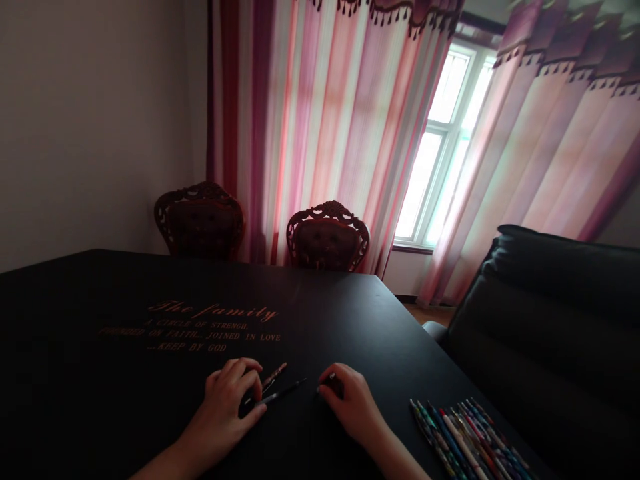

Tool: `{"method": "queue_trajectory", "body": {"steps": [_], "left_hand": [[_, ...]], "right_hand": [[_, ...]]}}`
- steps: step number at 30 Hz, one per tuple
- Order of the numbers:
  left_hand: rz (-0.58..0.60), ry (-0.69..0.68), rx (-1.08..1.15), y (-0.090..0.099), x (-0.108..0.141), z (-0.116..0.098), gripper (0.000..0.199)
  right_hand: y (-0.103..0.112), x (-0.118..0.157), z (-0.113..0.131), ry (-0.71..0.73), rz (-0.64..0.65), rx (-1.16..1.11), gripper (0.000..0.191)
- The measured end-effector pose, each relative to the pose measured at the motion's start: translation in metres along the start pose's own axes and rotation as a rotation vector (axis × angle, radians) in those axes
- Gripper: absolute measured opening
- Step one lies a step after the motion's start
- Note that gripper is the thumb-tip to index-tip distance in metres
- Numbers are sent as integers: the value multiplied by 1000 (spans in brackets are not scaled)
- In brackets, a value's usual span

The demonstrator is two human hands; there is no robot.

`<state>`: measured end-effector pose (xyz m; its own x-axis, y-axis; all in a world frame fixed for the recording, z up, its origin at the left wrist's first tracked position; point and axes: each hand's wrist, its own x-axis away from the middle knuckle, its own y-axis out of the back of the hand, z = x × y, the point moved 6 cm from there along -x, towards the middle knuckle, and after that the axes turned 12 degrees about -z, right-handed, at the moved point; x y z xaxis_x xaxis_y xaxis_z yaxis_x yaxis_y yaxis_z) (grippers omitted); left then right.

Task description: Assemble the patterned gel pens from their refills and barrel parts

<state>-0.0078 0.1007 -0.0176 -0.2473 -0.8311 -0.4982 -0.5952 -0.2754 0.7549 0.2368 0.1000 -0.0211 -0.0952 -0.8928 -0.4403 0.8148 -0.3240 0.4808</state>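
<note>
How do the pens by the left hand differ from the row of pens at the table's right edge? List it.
The pens by the left hand are only two or three, and lie slanted under the left hand; the row of pens holds many, side by side, untouched by either hand. The first look dark and thin; the row shows mixed bright patterns. Both lie flat on the black table.

I see one view only, from my head camera, close above the near edge of the dark surface (350, 313), facing forward and slightly down across it toward the curtains (325, 120) and window (445, 147).
</note>
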Motion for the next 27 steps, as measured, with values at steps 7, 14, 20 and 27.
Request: {"method": "queue_trajectory", "body": {"steps": [7, 14, 20, 27], "left_hand": [[-68, -289, 10, 4, 10, -24, 38], [-134, -449, -43, 4, 23, -44, 47], [-87, -212, -77, 1, 7, -16, 19], [-9, -84, 7, -1, 2, -10, 17]], "right_hand": [[-28, 12, 7, -215, 209, -494, 19], [-40, 24, 22, -177, 204, -438, 18], [-9, 2, -1, -200, -31, -394, 19], [-4, -2, -18, -220, -108, -378, 21]]}}
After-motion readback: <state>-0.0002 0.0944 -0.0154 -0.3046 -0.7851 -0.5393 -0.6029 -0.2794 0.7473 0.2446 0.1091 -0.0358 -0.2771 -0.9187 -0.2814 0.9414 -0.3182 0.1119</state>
